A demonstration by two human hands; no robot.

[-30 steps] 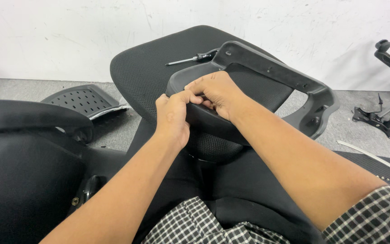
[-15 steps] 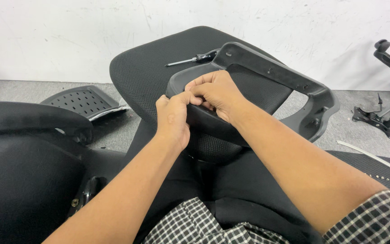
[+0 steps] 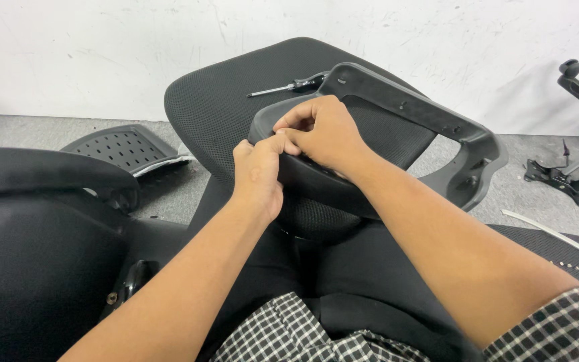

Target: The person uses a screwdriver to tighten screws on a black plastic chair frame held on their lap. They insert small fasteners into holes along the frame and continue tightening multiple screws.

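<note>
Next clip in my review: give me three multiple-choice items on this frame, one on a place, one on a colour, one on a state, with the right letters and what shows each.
1. Where does the screwdriver lie?
A. on the black mesh seat cushion, near the wall
B. on the grey floor by the perforated panel
C. in the person's lap

2. What colour is the curved plastic frame?
A. white
B. black
C. red

3. How are the two hands placed?
A. both resting on the floor
B. one holding the screwdriver
C. left hand and right hand together on the edge of the padded black part

Answers:
1 A, the tool rests on the mesh beside the frame's upper corner.
2 B, the frame is black throughout.
3 C, the fingers of both hands meet at that edge.
</note>
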